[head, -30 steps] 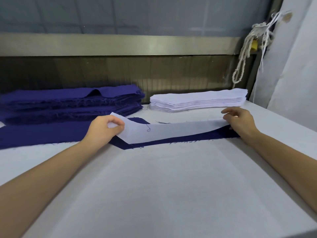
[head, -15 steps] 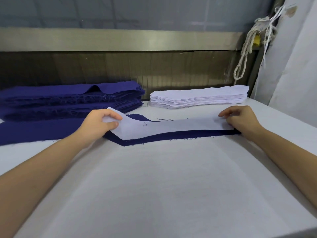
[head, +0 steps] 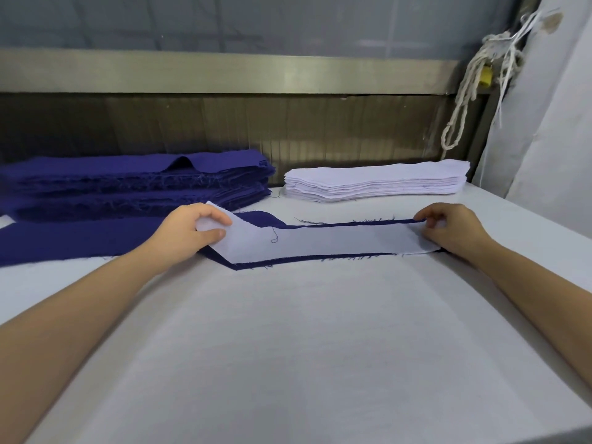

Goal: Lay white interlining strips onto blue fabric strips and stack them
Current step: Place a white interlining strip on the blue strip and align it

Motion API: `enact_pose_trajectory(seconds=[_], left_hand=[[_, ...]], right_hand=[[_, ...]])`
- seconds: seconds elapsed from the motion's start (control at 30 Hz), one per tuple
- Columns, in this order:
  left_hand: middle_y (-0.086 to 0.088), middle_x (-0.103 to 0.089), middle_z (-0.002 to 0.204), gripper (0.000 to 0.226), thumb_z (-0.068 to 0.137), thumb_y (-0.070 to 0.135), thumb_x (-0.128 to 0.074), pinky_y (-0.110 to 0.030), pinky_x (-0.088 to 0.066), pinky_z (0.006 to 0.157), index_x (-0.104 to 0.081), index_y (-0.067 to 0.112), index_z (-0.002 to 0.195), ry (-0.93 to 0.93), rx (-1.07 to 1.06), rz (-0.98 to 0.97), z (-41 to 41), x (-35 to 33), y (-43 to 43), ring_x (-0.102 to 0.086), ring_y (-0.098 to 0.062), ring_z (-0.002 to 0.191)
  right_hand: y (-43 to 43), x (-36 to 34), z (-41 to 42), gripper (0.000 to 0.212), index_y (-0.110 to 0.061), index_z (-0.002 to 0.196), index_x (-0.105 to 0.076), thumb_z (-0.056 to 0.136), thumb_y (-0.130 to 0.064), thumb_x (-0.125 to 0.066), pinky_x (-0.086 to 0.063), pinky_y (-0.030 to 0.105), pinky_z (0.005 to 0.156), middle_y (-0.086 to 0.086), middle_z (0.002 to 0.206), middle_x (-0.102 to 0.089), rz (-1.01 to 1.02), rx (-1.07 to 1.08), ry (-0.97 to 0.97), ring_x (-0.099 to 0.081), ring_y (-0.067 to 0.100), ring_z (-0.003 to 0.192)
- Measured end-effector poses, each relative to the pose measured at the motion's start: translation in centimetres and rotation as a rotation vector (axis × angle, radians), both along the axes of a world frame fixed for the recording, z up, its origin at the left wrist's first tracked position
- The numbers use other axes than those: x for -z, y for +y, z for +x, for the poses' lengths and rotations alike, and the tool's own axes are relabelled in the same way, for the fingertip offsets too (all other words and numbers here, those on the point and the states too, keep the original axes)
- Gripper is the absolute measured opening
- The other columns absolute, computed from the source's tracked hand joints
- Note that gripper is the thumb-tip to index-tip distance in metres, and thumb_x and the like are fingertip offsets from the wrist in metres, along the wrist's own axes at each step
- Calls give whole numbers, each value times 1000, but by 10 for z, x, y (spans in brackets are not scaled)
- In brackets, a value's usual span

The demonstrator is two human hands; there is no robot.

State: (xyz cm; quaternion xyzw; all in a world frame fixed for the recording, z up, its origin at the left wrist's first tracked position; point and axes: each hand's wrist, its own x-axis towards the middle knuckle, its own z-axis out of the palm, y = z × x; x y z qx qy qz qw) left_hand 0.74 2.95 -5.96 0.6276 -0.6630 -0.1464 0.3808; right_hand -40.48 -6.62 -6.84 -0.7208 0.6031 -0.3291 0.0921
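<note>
A white interlining strip (head: pixel 323 243) lies along a blue fabric strip (head: pixel 307 258) on the table, with blue showing along its near and far edges. My left hand (head: pixel 189 232) pinches the white strip's raised left end between thumb and fingers. My right hand (head: pixel 451 229) holds the right end of both strips with curled fingers. A stack of white interlining strips (head: pixel 374 182) sits behind on the right. A pile of blue fabric strips (head: pixel 134 184) sits behind on the left.
Another blue strip (head: pixel 73 240) lies flat at the left, under my left wrist. The white table cover (head: pixel 288 341) spreads wide in front. A metal rail and dark panel (head: pixel 224 123) close the back. White cords (head: pixel 474 88) hang at the right corner.
The white strip has shifted toward the near edge of the blue strip, so blue now shows along its far edge. Both hands keep their hold on the ends.
</note>
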Motion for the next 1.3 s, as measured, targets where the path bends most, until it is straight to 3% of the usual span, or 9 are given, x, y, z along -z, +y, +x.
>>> enact_pose_trajectory(seconds=[0.17, 0.3, 0.37, 0.57, 1.3], left_hand=[[13, -58, 108, 19, 85, 11, -67, -22, -31, 89, -66, 28, 92, -113, 23, -5, 1, 2, -2, -48, -7, 103], [15, -57, 105, 20, 85, 11, -67, -16, -30, 87, -65, 29, 93, -177, 39, -17, 0, 3, -1, -48, -4, 102], [16, -57, 105, 20, 85, 11, -67, -12, -31, 84, -64, 29, 94, -211, 52, -25, -1, 3, 0, -48, -2, 101], [13, -58, 108, 19, 84, 11, -68, -16, -32, 86, -66, 26, 96, -267, 42, -27, -3, 4, 0, -49, -4, 100], [9, -55, 108, 22, 85, 10, -67, -20, -33, 90, -65, 28, 97, -292, 33, 20, -1, 3, 1, -49, -8, 102]], right_hand=[[0, -1, -3, 31, -10, 88, -71, 81, 11, -50, -33, 1, 55, -6, 67, -55, -60, -21, 31, -45, 8, 62], [-1, -1, -4, 28, -6, 90, -72, 82, 11, -51, -27, 17, 57, 5, 78, -58, -85, -13, 49, -45, 17, 69], [-2, -1, -4, 27, -6, 90, -72, 83, 11, -51, -26, 18, 60, 6, 80, -59, -96, -8, 49, -46, 19, 75], [-4, 1, -5, 24, -5, 91, -71, 83, 9, -54, -26, 16, 63, 7, 85, -61, -108, -7, 45, -48, 19, 81], [-7, 0, -6, 23, -5, 96, -70, 83, 8, -56, -30, 21, 70, 6, 84, -60, -28, 19, 84, -49, 20, 81]])
